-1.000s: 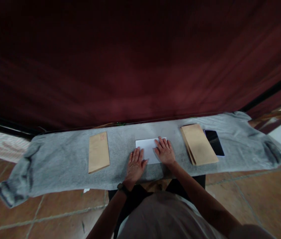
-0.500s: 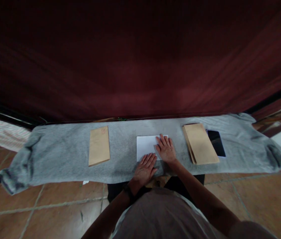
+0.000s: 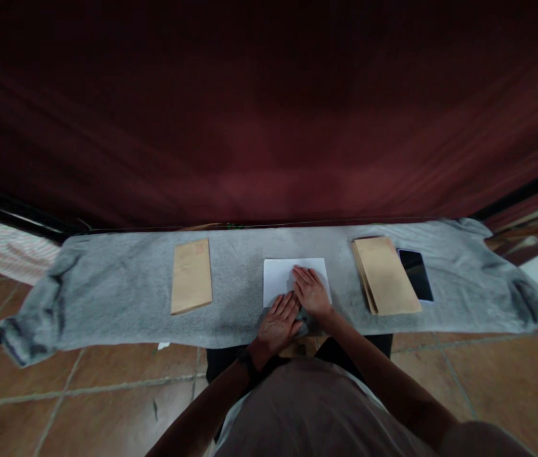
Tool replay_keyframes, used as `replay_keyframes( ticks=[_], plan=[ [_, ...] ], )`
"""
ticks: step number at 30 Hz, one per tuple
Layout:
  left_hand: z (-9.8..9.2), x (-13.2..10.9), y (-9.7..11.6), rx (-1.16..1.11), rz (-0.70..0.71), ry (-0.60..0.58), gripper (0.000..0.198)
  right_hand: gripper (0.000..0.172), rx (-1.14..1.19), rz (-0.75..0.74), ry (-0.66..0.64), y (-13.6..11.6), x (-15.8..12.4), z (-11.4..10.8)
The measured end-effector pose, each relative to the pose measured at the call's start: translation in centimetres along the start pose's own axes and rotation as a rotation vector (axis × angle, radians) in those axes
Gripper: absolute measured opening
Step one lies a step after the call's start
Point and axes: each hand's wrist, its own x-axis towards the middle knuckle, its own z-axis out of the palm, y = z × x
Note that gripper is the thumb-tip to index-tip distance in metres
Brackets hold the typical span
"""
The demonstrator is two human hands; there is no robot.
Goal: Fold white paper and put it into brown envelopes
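Note:
A white sheet of paper [image 3: 275, 273] lies on the grey cloth [image 3: 235, 285] in front of me. My left hand [image 3: 278, 320] rests with its fingers stretched out flat over the paper's near edge. Flat on the paper's right half lies my right hand [image 3: 312, 292], fingers extended, its tips close to the left fingertips. Both palms face down, and neither hand grips anything. The hands cover part of the paper's near edge.
A brown envelope [image 3: 191, 276] lies to the left. On the right is a stack of brown envelopes [image 3: 387, 276], with a dark-screened phone [image 3: 416, 274] beside it. Dark red fabric [image 3: 269, 127] hangs behind the cloth-covered surface. Tiled floor [image 3: 116, 368] shows below.
My right hand has slid left and slightly toward me across the paper, uncovering its upper right corner. My left hand has stayed almost in place.

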Motion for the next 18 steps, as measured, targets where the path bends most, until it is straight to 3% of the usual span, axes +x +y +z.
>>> replay_keyframes(
  ticks=[10, 18],
  plan=[
    [-0.3, 0.0, 0.1, 0.020, -0.003, 0.000, 0.057, 0.050, -0.073, 0.048, 0.036, 0.4, 1.7, 0.5],
    [-0.9, 0.1, 0.1, 0.025, 0.003, -0.022, 0.058, 0.050, -0.098, -0.012, -0.007, 1.0, -3.0, -0.5]
  ],
)
